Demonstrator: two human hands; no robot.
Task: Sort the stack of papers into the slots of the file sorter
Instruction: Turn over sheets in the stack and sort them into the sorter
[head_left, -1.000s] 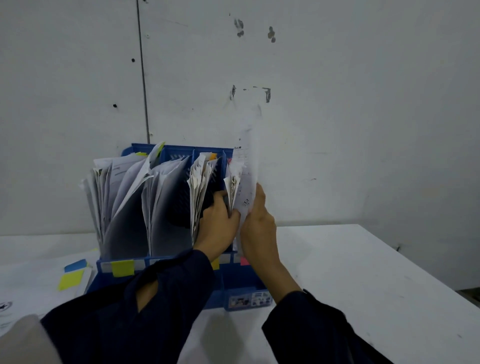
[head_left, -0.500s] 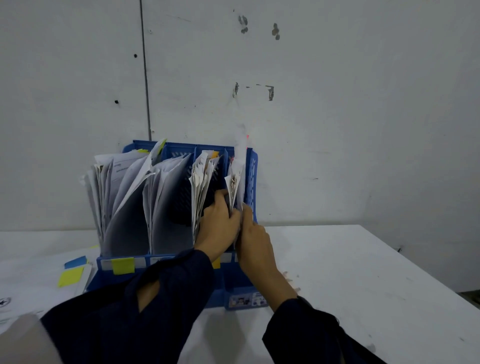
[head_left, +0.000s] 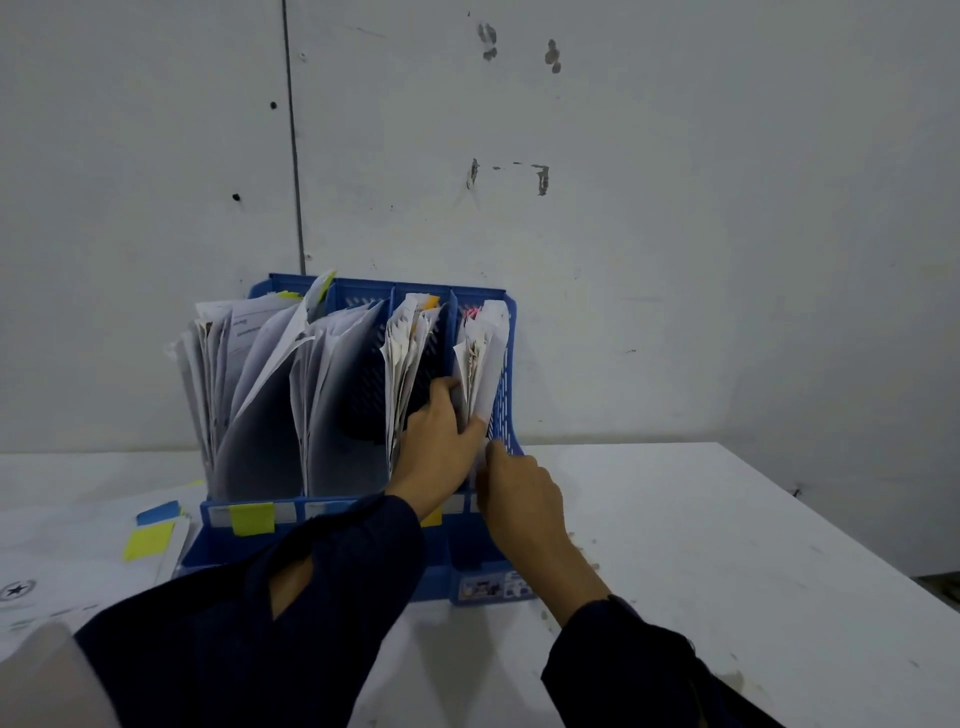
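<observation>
Four slots stand side by side in the blue file sorter (head_left: 506, 410), which sits on the white tabletop (head_left: 727, 545) against a grey wall (head_left: 675, 208). All four slots hold upright papers: a thick fanned bundle in the leftmost slot (head_left: 228, 374), a leaning bundle in the second (head_left: 332, 395), a crumpled sheaf in the third (head_left: 405, 364), and a thinner set in the rightmost slot (head_left: 480, 358).

The left hand (head_left: 441, 441) reaches into the sorter between the third and rightmost slots, its fingers curled around the near edge of the rightmost papers, with the thumb pressing their right face. The right hand (head_left: 522, 501) is just beside it, lower and to the right, at the near bottom corner of the same slot; its fingers are bent toward the paper edge, but whether they pinch a sheet cannot be told. Both arms wear dark sleeves.

A yellow sticky tab (head_left: 252, 518) marks the sorter's near front rail. To the left on the tabletop lie loose printed sheets (head_left: 62, 582) carrying blue and yellow sticky notes (head_left: 150, 532).
</observation>
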